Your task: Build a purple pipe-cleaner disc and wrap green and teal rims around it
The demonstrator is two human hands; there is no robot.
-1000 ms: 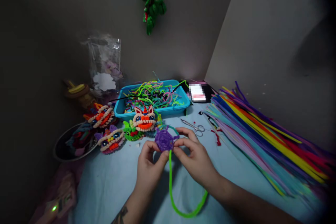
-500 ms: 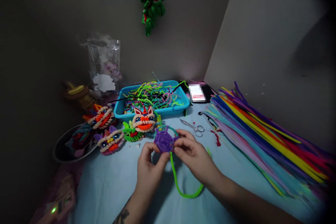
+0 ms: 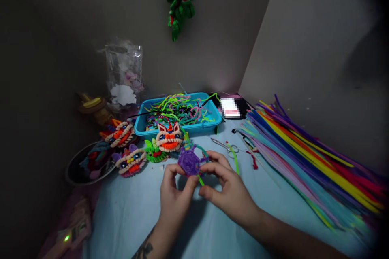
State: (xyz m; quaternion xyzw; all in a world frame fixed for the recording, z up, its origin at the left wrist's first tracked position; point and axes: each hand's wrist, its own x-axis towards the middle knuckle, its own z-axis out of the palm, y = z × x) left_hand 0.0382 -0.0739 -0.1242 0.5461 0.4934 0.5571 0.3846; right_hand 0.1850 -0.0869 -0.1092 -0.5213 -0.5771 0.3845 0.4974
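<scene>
A round, purple woven pipe-cleaner piece (image 3: 189,161) with short purple stubs sticking out and a teal loop at its upper right is held above the table. My left hand (image 3: 176,190) is closed on its lower left edge, thumb in front. From its lower edge runs a bright green pipe cleaner (image 3: 201,181), which passes to my right hand (image 3: 229,190). That hand's thumb lies by the green strand, and its fingers curl at the piece's right edge. Part of the strand is hidden behind the hand, and its far length shows beyond near the scissors (image 3: 225,147).
Behind stands a blue tray (image 3: 179,130) of pipe-cleaner scraps. Lion-head figures (image 3: 169,139) sit at the left beside a dark bowl (image 3: 71,170). Long coloured pipe cleaners (image 3: 304,158) lie along the right. A phone-like bright screen (image 3: 230,107) is at the back.
My right thumb has moved down and away from the purple piece. The green strand's hanging loop has been drawn up, and its length now shows behind my right hand. The view has shifted slightly.
</scene>
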